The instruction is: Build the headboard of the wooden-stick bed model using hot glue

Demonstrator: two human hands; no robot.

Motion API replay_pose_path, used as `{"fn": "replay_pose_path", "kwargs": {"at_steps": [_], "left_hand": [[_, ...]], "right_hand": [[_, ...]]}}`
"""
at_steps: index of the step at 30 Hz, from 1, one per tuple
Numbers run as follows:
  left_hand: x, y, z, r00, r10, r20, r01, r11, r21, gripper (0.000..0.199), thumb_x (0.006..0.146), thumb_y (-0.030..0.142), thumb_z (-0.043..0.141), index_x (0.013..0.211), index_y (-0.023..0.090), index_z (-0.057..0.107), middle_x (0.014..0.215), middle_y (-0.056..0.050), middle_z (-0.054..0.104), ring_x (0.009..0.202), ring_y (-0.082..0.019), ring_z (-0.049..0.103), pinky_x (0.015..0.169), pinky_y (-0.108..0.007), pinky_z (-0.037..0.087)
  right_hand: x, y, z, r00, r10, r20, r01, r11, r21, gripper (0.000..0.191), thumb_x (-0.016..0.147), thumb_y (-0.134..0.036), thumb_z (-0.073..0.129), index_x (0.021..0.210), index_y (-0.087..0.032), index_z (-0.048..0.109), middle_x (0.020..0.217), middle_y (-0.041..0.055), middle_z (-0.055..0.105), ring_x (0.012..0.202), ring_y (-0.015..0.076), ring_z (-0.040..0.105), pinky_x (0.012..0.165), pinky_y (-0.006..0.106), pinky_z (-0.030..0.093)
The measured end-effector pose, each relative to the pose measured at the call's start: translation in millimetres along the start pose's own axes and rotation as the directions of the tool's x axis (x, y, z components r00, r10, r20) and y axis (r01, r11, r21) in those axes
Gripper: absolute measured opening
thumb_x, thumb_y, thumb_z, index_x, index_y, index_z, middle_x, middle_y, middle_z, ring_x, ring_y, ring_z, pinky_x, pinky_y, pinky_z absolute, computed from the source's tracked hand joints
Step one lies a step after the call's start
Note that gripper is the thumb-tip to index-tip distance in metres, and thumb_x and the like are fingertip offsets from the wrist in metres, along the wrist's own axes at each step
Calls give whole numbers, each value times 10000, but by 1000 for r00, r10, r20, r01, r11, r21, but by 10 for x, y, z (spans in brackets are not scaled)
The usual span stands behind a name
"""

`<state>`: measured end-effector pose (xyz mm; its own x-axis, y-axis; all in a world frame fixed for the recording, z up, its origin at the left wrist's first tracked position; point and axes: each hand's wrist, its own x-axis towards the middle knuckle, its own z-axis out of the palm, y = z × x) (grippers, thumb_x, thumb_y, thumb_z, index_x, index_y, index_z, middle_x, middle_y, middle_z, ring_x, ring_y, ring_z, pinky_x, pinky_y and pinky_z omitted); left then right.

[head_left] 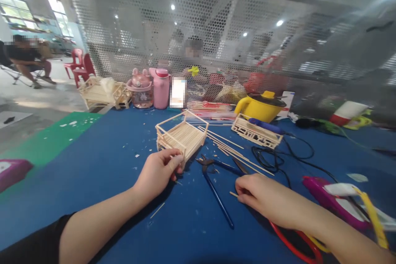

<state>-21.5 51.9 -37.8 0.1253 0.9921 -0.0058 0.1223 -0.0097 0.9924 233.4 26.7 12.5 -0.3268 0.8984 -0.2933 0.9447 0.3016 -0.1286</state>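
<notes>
A small bed-like frame of thin wooden sticks (185, 134) stands on the blue table, with a slatted floor and a raised rail. My left hand (157, 169) is closed on its near corner, thumb and fingers pinching the corner post. To the right, my right hand (260, 196) pinches a short wooden stick (233, 194), whose end pokes out past the fingertips. Blue-handled pliers (218, 198) lie spread between the hands. Red-handled scissors (291, 241) lie partly hidden under my right hand and forearm.
Long loose sticks (235, 148) lie behind the pliers. A stick rack (256, 134) holds a blue corded tool (266, 125). Behind stand a yellow pot (262, 107), a pink bottle (161, 90) and another stick model (103, 95). A purple-and-white tool (335, 204) lies right. A person sits far left.
</notes>
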Motion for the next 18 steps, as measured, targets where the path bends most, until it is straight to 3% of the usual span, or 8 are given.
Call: {"fn": "replay_pose_path", "kwargs": {"at_steps": [2, 4, 7, 10, 14, 18], "left_hand": [[17, -18, 5, 1000, 0, 6, 1, 999, -54, 219, 811, 370, 535, 816, 172, 629, 547, 41, 552, 432, -60, 441, 417, -164, 360], [29, -31, 4, 1000, 9, 12, -7, 995, -95, 212, 804, 359, 546, 818, 164, 628, 536, 43, 541, 426, -58, 435, 430, -170, 383], [40, -48, -9, 1000, 22, 22, -18, 991, -134, 200, 800, 339, 553, 824, 155, 627, 538, 38, 538, 424, -58, 433, 424, -172, 383], [53, -81, -30, 998, 59, 34, -54, 988, -143, 214, 808, 346, 544, 857, 156, 630, 557, 30, 550, 434, -62, 439, 435, -180, 391], [75, -130, -63, 991, 126, 48, -121, 987, -103, 248, 816, 374, 527, 882, 168, 649, 577, 27, 554, 454, -73, 450, 454, -193, 399], [81, -132, -84, 985, 154, 75, -147, 985, -86, 245, 816, 377, 517, 823, 170, 648, 574, 32, 547, 457, -72, 448, 465, -196, 395]], "right_hand": [[60, -44, -83, 1000, -24, -3, 24, 998, 54, 237, 852, -305, 446, 651, -204, 519, 696, 25, 623, 641, 164, 556, 577, 275, 363], [156, -141, -203, 998, -59, -15, 61, 972, 226, 224, 877, -320, 408, 707, -204, 497, 693, 12, 616, 619, 141, 551, 567, 262, 389], [410, -384, -383, 994, -79, -81, 111, 829, 548, 131, 870, -301, 430, 923, -197, 491, 683, -10, 602, 564, 105, 537, 523, 229, 416], [741, -653, -497, 989, -64, -133, 141, 675, 725, 294, 831, -253, 514, 1108, -165, 470, 673, -17, 600, 547, 92, 532, 503, 213, 422], [1052, -875, -509, 997, -82, 11, 29, 476, 879, 133, 779, -217, 603, 893, -152, 586, 715, 6, 639, 597, 82, 562, 565, 206, 453], [1112, -889, -444, 994, -90, 60, -29, 314, 949, 98, 779, -237, 630, 741, -155, 593, 705, 8, 656, 648, 85, 594, 619, 198, 473]]}}
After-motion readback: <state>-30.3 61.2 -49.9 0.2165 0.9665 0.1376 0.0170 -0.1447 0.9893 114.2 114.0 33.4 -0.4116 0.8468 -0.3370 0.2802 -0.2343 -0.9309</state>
